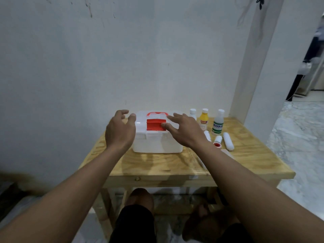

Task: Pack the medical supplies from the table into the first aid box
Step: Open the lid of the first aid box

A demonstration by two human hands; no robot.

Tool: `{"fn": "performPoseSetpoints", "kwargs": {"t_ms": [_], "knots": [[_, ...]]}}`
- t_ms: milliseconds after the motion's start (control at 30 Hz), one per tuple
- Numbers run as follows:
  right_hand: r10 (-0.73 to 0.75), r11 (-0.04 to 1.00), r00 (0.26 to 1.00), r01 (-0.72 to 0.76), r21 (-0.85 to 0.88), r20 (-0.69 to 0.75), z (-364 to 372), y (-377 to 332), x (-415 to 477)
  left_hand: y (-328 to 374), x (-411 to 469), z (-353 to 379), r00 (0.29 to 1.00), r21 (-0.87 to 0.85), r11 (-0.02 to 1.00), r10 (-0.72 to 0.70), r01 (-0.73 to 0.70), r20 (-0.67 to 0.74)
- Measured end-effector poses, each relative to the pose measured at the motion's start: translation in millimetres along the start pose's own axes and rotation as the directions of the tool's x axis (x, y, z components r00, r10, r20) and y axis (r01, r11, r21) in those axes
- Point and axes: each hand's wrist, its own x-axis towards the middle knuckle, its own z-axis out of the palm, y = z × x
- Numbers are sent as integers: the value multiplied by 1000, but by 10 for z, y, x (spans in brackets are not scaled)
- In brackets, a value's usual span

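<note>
A white first aid box (156, 142) with a red handle and red latch stands shut on the wooden table (166, 165). My left hand (120, 130) hovers at the box's left side, fingers spread and empty. My right hand (184, 130) reaches over the lid's right half, its thumb near the red latch. To the right of the box stand a white bottle (192, 113), a yellow bottle (203, 120) and a clear bottle with a green label (218, 122). In front of them lie white gauze rolls (228, 141), a tape roll with a red core (218, 142) and a partly hidden white roll (207, 135).
The table stands against a white wall, with a wall corner at its right rear. A flat beige item (227, 153) lies by my right forearm. My knees show under the table's front edge. Marble floor lies to the right.
</note>
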Motion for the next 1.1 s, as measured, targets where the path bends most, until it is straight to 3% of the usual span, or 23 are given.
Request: {"fn": "performPoseSetpoints", "kwargs": {"t_ms": [133, 300, 467, 633, 833, 1000, 1100], "knots": [[31, 992, 997, -23, 124, -67, -7, -21, 16, -188, 16, 89, 967, -46, 994, 105, -97, 233], [76, 966, 992, -48, 254, -103, -74, -24, 86, -225, 43, 54, 973, -206, 971, 160, -124, 166], [125, 931, 987, -79, 357, -105, -240, -79, 285, -254, 299, 17, 980, -95, 981, 175, -167, 90], [215, 863, 975, -164, 477, -55, -426, -202, 563, -287, 608, 67, 981, -93, 990, 117, -104, 155], [311, 853, 948, -246, 460, -70, -474, -259, 759, -231, 863, 195, 983, -50, 989, 147, -142, 114], [281, 821, 959, -215, 529, -46, -269, -126, 608, -108, 1052, 238, 989, 86, 992, 77, -88, 129], [250, 863, 968, -237, 446, 30, -119, 21, 512, -69, 1135, 263, 989, 96, 994, 32, -46, 142]]}}
